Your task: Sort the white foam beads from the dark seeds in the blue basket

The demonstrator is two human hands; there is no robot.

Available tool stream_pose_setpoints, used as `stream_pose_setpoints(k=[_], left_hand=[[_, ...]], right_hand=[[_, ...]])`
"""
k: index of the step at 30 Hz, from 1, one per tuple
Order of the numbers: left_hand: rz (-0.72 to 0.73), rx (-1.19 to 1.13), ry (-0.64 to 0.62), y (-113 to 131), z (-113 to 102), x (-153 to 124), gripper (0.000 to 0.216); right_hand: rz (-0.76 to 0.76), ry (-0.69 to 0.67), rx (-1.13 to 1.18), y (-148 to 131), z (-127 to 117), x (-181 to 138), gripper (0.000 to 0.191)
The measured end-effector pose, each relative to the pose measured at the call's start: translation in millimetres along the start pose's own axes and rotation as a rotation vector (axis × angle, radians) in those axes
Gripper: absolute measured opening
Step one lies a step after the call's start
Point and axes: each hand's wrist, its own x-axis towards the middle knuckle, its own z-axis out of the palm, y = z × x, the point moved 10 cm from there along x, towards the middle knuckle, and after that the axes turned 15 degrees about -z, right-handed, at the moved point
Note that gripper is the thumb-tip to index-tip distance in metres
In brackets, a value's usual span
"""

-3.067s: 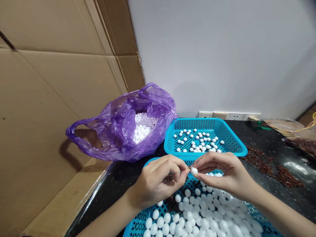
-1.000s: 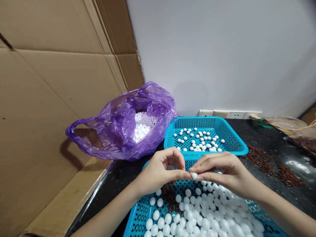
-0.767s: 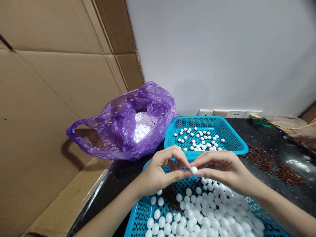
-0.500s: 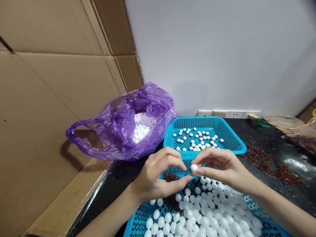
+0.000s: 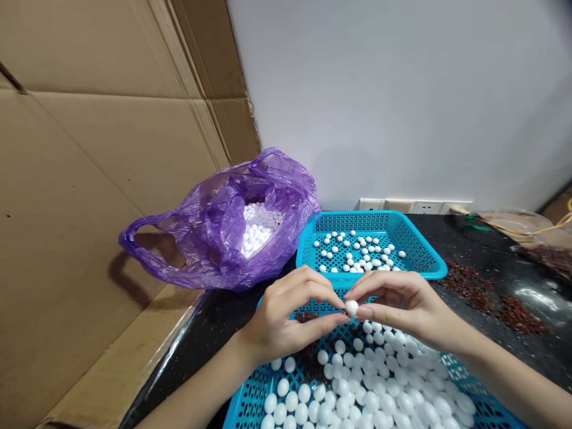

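Note:
A small white ball (image 5: 351,307) is pinched between the thumb and fingertips of my right hand (image 5: 404,302), above the near blue basket (image 5: 243,398). At the ball's left side, the thumb and index finger of my left hand (image 5: 290,316) close on a tiny reddish-brown piece (image 5: 345,314), its shape mostly hidden by the fingertips. Under my hands, the near basket holds many loose white balls (image 5: 370,387). A heap of dark brown bits (image 5: 313,360) lies at its left side, partly behind my left hand.
Behind stands a second blue basket (image 5: 415,256) with scattered white balls. An open purple plastic bag (image 5: 214,238) of white balls leans by the cardboard (image 5: 89,179) at left. Reddish-brown bits (image 5: 521,314) lie on the black countertop (image 5: 482,333) at right. Wall sockets (image 5: 426,207) line the back.
My left thumb and index finger have moved right and closed together at the ball's left side. My right hand keeps holding the ball in nearly the same place.

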Motion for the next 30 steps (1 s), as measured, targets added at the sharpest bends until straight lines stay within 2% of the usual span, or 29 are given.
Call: stream_pose_setpoints(k=[8, 14, 30], left_hand=[[-0.012, -0.030, -0.025, -1.6, 1.4, -1.1, 0.012], [-0.038, -0.040, -0.040, -4.1, 2.7, 0.2, 0.009], [-0.064, -0.067, -0.064, -4.7, 5.3, 2.3, 0.005]], right_hand=[[0.003, -0.027, -0.030, -0.8, -0.1, -0.4, 0.012], [0.020, -0.043, 0.016, 0.9, 4.1, -1.2, 0.019], [0.013, -0.043, -0.094, -3.7, 3.1, -0.2, 0.010]])
